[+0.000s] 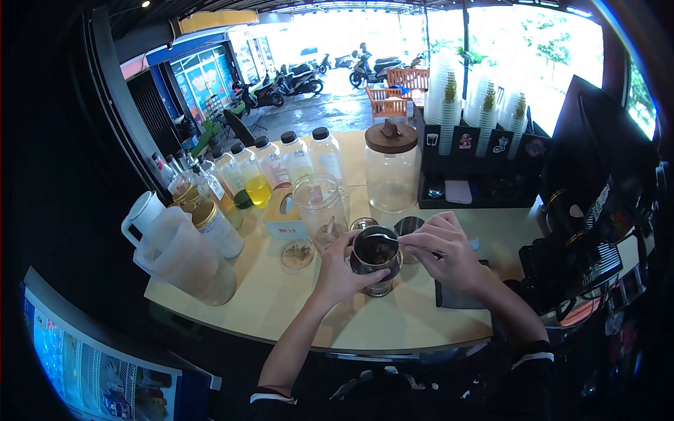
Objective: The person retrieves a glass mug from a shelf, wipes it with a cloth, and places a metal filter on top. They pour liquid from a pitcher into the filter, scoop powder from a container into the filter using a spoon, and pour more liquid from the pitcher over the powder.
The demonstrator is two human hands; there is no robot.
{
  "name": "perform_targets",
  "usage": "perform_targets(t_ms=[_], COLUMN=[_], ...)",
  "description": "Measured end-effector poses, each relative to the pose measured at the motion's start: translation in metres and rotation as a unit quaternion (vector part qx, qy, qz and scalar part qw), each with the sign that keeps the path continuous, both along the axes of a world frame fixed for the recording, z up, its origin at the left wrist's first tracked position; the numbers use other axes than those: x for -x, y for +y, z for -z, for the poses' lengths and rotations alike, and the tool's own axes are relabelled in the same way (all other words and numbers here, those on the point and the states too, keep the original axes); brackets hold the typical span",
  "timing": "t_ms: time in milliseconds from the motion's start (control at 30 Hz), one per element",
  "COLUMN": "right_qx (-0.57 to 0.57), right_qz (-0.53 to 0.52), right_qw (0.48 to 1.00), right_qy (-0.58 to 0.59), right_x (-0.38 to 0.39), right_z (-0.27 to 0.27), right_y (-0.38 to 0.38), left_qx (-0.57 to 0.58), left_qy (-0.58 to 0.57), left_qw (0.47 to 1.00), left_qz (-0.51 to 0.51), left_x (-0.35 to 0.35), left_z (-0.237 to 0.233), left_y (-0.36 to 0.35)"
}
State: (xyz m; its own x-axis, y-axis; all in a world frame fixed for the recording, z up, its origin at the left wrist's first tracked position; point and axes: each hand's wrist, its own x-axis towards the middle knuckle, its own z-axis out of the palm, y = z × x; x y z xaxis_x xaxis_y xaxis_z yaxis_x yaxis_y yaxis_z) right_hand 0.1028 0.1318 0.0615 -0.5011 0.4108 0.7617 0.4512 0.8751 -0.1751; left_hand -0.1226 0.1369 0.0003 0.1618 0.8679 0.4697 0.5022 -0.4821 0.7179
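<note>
My left hand (pixel 344 272) is wrapped round a dark metal cup (pixel 362 266), tilted a little so its open mouth shows. My right hand (pixel 446 251) pinches the handle of a small spoon (pixel 393 239), whose end is at the cup's mouth. Some dark stuff lies inside the cup; I cannot make out what. Under the cup stands a shiny metal and glass vessel (pixel 380 289). Just behind my left hand is an open clear jar (pixel 319 200), and its round lid (pixel 298 254) lies on the counter to the left.
Capped bottles (pixel 254 184) line the counter's back left, near white pitchers (pixel 184 261). A wooden-lidded jar (pixel 390 179) stands behind the cup. At right are a black cup rack (pixel 484 168), a dark mat (pixel 458 293) and a black machine (pixel 583 203). The counter's front edge (pixel 337 346) curves nearby.
</note>
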Motion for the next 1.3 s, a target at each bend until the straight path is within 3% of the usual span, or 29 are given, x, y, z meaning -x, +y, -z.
perform_targets(t_ms=[67, 233, 267, 333, 500, 600, 667, 700, 767, 900, 967, 1100, 1200, 1267, 1300], right_qx=[-0.011, -0.035, -0.048, -0.059, -0.063, -0.005, 0.135, 0.133, 0.195, 0.214, 0.296, 0.327, 0.404, 0.467, 0.473], right_qz=[0.002, 0.002, -0.004, -0.005, -0.001, -0.018, 0.014, 0.021, 0.083, 0.187, 0.249, 0.262, 0.218, 0.064, 0.065], right_qw=[1.000, 0.999, 0.999, 0.997, 0.995, 0.997, 0.991, 0.991, 0.977, 0.959, 0.922, 0.908, 0.882, 0.838, 0.835], right_qy=[0.006, -0.014, -0.020, -0.039, -0.074, -0.070, -0.011, -0.013, 0.029, 0.023, -0.018, 0.026, 0.104, 0.273, 0.274], right_x=[0.004, 0.014, 0.018, 0.024, 0.038, 0.036, 0.029, 0.023, 0.006, -0.032, -0.045, -0.040, -0.035, -0.033, -0.033], right_z=[-0.003, -0.016, -0.018, -0.019, -0.026, -0.033, -0.036, -0.031, -0.007, 0.071, 0.107, 0.121, 0.132, 0.146, 0.148], right_y=[0.000, 0.000, 0.000, 0.003, 0.005, 0.000, -0.003, 0.001, 0.021, 0.057, 0.069, 0.065, 0.061, 0.066, 0.065], left_qx=[0.013, -0.117, -0.116, -0.196, -0.253, -0.270, -0.271, -0.263, -0.256, -0.282, -0.283, -0.300, -0.298, -0.307, -0.323], left_qy=[-0.037, -0.029, -0.029, 0.086, 0.105, 0.083, 0.057, 0.043, 0.022, -0.027, -0.036, -0.024, -0.047, -0.045, -0.044], left_qw=[0.999, 0.991, 0.992, 0.977, 0.960, 0.956, 0.956, 0.959, 0.962, 0.949, 0.950, 0.947, 0.948, 0.947, 0.943], left_qz=[0.016, -0.052, -0.047, 0.004, 0.059, 0.078, 0.094, 0.094, 0.096, 0.134, 0.130, 0.115, 0.099, 0.083, 0.066], left_x=[0.000, 0.009, 0.010, 0.009, 0.009, 0.011, 0.012, 0.013, 0.015, 0.017, 0.017, 0.021, 0.023, 0.024, 0.025], left_z=[0.000, -0.012, -0.019, -0.037, -0.038, -0.043, -0.047, -0.050, -0.052, -0.054, -0.058, -0.057, -0.054, -0.053, -0.052], left_y=[-0.002, -0.010, -0.012, -0.015, 0.002, 0.009, 0.013, 0.016, 0.020, 0.027, 0.028, 0.033, 0.031, 0.028, 0.027])
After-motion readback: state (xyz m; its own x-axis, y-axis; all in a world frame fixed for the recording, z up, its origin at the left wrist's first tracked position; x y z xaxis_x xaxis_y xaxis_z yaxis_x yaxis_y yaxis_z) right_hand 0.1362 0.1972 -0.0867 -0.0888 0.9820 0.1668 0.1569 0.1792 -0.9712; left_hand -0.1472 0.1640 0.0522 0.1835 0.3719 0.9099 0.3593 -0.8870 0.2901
